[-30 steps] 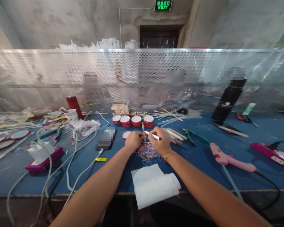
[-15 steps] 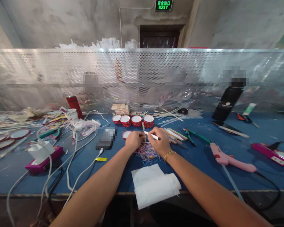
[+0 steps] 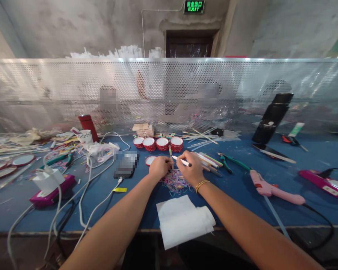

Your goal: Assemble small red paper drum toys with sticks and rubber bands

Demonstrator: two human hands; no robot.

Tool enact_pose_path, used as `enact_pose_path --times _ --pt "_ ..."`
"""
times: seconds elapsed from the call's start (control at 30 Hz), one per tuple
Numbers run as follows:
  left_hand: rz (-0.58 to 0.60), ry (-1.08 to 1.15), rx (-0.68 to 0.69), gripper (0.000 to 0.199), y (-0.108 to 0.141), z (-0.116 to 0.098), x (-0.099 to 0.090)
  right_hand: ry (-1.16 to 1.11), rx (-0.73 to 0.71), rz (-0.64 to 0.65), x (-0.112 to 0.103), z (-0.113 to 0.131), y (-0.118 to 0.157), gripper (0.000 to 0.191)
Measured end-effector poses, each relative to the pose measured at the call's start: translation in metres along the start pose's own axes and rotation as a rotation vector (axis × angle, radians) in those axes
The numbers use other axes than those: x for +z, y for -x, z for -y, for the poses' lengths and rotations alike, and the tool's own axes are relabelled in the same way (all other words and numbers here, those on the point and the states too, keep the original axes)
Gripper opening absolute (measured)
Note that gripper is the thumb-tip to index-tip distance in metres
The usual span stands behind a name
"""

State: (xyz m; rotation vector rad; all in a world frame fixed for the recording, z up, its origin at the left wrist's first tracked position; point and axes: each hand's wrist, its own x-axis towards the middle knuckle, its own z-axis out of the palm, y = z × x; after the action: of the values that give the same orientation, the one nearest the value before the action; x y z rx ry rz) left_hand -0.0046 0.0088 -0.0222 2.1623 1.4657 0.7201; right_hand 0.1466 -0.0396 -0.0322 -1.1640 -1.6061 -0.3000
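Observation:
Near the middle of the table, my right hand (image 3: 192,167) is closed around a white marker pen (image 3: 186,162) with a dark end, its tip pointing left. Pinched fingers of my left hand (image 3: 159,168) hold a thin flat stick (image 3: 170,150) close to the pen tip; whether the tip touches it is too small to tell. Below both hands lies a tangle of coloured loops and threads (image 3: 175,184). Just beyond them stand several small red drums with white tops (image 3: 177,141). A white disc with a red rim (image 3: 150,160) is partly hidden by my left hand.
Folded white cloth (image 3: 186,221) lies at the front edge. To the right are sticks (image 3: 210,159), green-handled pliers (image 3: 233,161), a pink glue gun (image 3: 278,193) and a black bottle (image 3: 272,118). On the left are a phone (image 3: 126,165), cables and a purple power strip (image 3: 53,191).
Almost nothing differs. Both hands keep the same place and grip; the whole view has shifted very slightly.

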Motion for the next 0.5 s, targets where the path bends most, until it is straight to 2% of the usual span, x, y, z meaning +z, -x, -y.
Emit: enact_pose_path --times 0.5 --pt "0.002 -0.007 -0.009 0.019 0.0001 -0.0005 -0.0003 0.015 0.023 0.002 0.0014 -0.0030 0.0008 0.018"
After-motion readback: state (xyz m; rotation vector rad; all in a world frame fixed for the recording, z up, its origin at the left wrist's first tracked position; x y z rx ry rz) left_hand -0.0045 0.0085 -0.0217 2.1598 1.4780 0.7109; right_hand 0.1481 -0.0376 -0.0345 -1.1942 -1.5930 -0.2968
